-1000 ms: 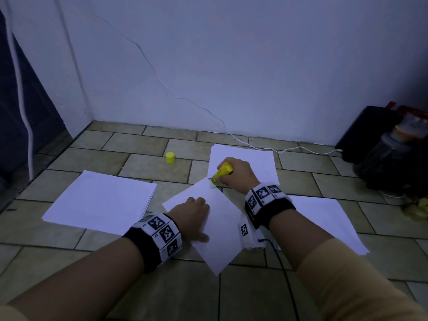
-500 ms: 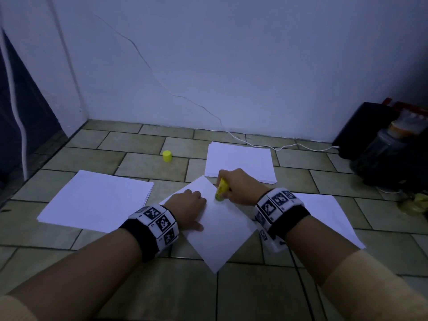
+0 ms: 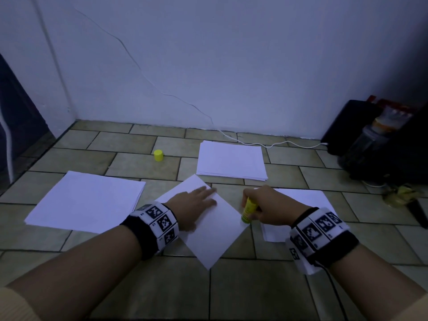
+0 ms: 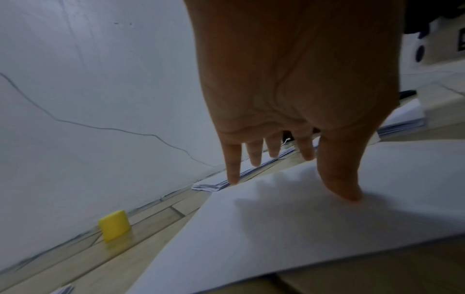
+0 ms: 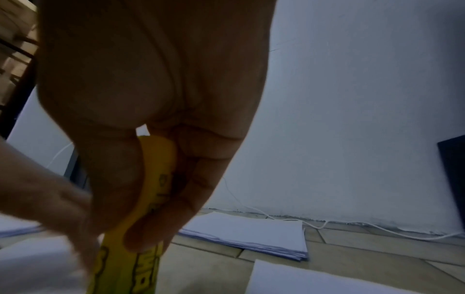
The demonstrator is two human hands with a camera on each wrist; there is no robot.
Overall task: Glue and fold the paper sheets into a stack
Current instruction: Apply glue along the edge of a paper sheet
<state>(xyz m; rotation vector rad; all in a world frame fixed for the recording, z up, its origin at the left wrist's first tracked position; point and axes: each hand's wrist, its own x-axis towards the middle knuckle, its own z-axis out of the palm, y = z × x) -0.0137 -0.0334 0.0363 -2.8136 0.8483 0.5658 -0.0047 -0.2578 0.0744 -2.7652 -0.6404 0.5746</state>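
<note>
Paper sheet (image 3: 215, 230) flat on the tiled floor (image 3: 254, 293), turned like a diamond: one corner toward the wall, the opposite corner toward the person, long axis running from far left to near right. Pinned under the left hand (image 3: 193, 202), fingers (image 4: 337, 175) straight and spread, tips pressing near the far corner. Glue stick (image 3: 248, 210) upright with a slight tilt, lower end touching the sheet's right corner, gripped by the right hand (image 3: 269, 208) with fingers (image 5: 156, 224) and thumb curled round the yellow barrel.

Three more lots of paper on the floor around the sheet: a wide pile (image 3: 88, 200) to the left, its right edge just beside the sheet; a neat stack (image 3: 231, 161) beyond the far corner, close to the wall, edges squared; loose sheets (image 3: 301, 198) to the right, partly hidden under the right wrist. Yellow cap (image 3: 158, 155) standing alone on a tile between the left pile and the far stack, well apart from both hands.

White cable (image 3: 266, 143) along the foot of the wall behind the far stack, leading to dark clutter in the right corner; what lies there too dim to make out. Bare tiles open toward the person, nearer than the sheet's near corner, and between the cap and the left wall.
</note>
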